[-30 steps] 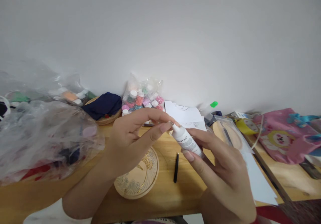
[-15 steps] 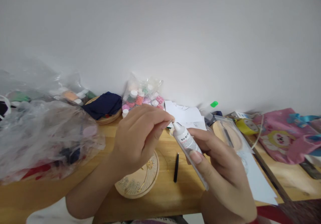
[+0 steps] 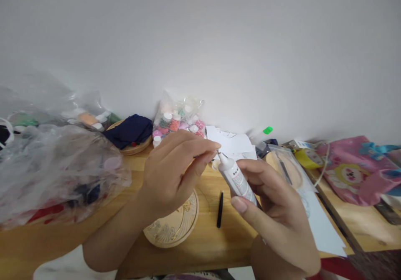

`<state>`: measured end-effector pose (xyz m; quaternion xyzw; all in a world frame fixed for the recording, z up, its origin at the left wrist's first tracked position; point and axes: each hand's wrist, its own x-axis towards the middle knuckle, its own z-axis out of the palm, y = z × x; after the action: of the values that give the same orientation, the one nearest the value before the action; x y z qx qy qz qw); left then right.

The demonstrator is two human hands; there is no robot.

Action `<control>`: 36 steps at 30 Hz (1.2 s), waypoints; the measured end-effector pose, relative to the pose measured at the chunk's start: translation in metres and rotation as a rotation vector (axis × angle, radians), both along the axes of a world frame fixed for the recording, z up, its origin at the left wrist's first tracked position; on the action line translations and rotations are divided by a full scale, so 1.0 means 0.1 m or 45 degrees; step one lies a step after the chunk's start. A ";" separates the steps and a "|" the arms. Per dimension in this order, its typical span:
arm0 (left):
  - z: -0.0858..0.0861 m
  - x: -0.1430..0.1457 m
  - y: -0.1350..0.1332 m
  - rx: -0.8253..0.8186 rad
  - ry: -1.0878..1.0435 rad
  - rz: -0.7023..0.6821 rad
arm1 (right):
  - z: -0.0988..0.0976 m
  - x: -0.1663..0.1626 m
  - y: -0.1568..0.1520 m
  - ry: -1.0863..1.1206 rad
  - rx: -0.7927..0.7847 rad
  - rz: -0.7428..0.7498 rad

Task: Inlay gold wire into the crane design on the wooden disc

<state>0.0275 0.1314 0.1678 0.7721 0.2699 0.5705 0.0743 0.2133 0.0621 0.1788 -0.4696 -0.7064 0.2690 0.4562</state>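
My right hand (image 3: 278,213) is wrapped round a white glue tube (image 3: 237,180) with a narrow nozzle pointing up and left. At the nozzle's tip, my left hand (image 3: 175,173) pinches thumb and forefinger together; a tiny shiny bit shows there, too small to name. Below my left hand, partly covered by it, lies a round wooden piece (image 3: 171,230) with gold and silvery wire-like patterns. Black tweezers (image 3: 220,210) lie on the table between my hands.
Clear plastic bags (image 3: 59,175) fill the left side. A dark blue cloth (image 3: 129,130) and a bag of small bead jars (image 3: 177,119) stand at the wall. White papers (image 3: 230,141) lie behind the tube. To the right is a pink bag (image 3: 354,171).
The glue tube has turned in my right hand, so less of its large print faces me. My left fingertips and the nozzle have shifted slightly to the right together.
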 end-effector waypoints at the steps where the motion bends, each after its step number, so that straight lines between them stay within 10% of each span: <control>1: 0.00 0.00 0.00 0.018 -0.002 -0.006 | 0.00 0.00 0.00 -0.003 0.006 0.002; 14: -0.02 -0.01 0.02 0.165 0.084 0.091 | 0.01 0.04 0.02 -0.068 0.048 0.008; 25: -0.02 0.01 0.03 0.131 0.106 0.029 | 0.00 0.05 -0.02 0.579 -0.588 0.314; 36: 0.00 0.00 0.03 0.173 0.113 0.022 | 0.05 0.09 0.04 0.679 -0.779 0.442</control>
<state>0.0274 0.1342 0.1673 0.7975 0.2404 0.5533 0.0048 0.2226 0.0657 0.1836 -0.3717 -0.5202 0.6501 0.4106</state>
